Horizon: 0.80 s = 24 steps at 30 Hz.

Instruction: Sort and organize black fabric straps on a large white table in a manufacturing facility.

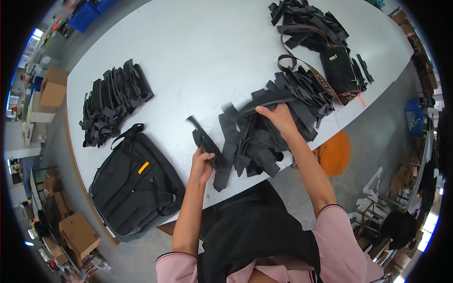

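My left hand (203, 165) is closed around a few black fabric strips (204, 140), held over the table near its front edge. To its right, my right hand (278, 118) grips another black strip (271, 98), whose left end is smeared by motion. Below and around that hand spreads a loose pile of black strips (257, 146), which runs on to the upper right. Some strips in the pile hang near the table's front edge. Parts of the pile are hidden by my right hand and forearm.
A black backpack (137, 184) lies at the left, below neatly lined-up black strips (115, 101). At the upper right, a small black bag (337, 70) with a strap lies between strip piles on the white table (203, 52). An orange stool (336, 153) stands beyond the front edge.
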Available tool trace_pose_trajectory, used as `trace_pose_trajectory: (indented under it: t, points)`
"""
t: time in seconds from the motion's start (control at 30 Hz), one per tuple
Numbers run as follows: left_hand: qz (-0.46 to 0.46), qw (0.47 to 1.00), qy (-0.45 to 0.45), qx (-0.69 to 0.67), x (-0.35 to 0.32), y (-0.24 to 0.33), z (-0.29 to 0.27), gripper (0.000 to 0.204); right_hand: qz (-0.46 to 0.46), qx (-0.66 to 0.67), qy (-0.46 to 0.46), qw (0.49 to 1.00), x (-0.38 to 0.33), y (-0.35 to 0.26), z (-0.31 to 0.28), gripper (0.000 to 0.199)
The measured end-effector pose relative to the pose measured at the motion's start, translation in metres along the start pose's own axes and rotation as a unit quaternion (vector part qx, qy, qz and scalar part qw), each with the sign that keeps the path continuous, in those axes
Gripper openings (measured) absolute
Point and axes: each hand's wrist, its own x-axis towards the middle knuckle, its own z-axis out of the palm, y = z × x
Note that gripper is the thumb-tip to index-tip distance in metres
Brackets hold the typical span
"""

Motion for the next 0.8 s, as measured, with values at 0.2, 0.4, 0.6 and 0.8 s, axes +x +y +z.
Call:
trace_pose_trajectory:
  t: [0.2,0.4,0.6,0.8]
  points:
    - [0.015,0.996,-0.081,-0.042,-0.025,0.038,0.019,0.064,0.054,0.138,-0.063,0.987,-0.025,-0.045,0.018,0.04]
    - [-0.05,0.986,-0.032,0.158,-0.034,0.007,0.026,0.058,0.113,-0.15,-0.182,0.965,-0.062,0.037,0.096,0.061]
    - [-0.04,0.994,-0.039,0.091,-0.069,-0.002,0.0,0.063,0.128,-0.148,-0.185,0.963,-0.112,0.07,0.136,0.059]
    - [0.021,0.99,0.014,0.142,-0.076,0.024,0.011,0.06,-0.021,-0.244,0.115,0.963,-0.079,0.072,0.065,0.078]
